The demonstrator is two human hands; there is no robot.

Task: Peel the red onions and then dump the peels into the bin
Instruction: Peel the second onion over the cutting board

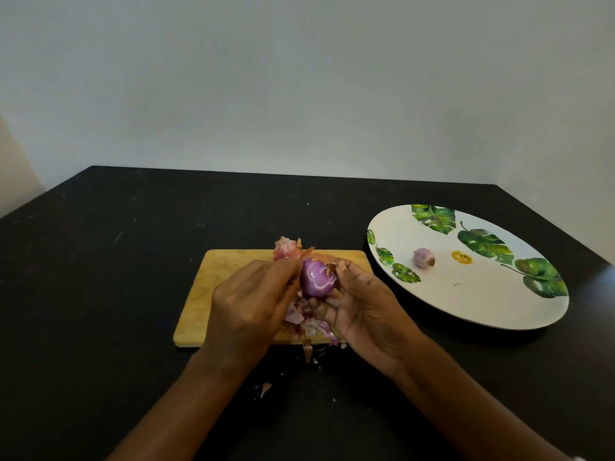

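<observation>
head view: left hand (pixel 248 299) and right hand (pixel 364 306) both grip a red onion (pixel 316 281) above the cutting board (pixel 213 277).

glossy peeled onion (pixel 316 281), papery dry peels (pixel 307 322), matt wooden board (pixel 206 294) — scuffed dark table (pixel 133 234), smooth glazed plate (pixel 472 294).

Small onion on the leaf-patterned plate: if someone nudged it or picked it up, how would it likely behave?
The small onion looks round, so a nudge would probably roll it across the smooth plate, perhaps unevenly because of its root stub. Its surface looks bare of dry skin, so it may be slightly slippery. Being small, it is likely light.
</observation>
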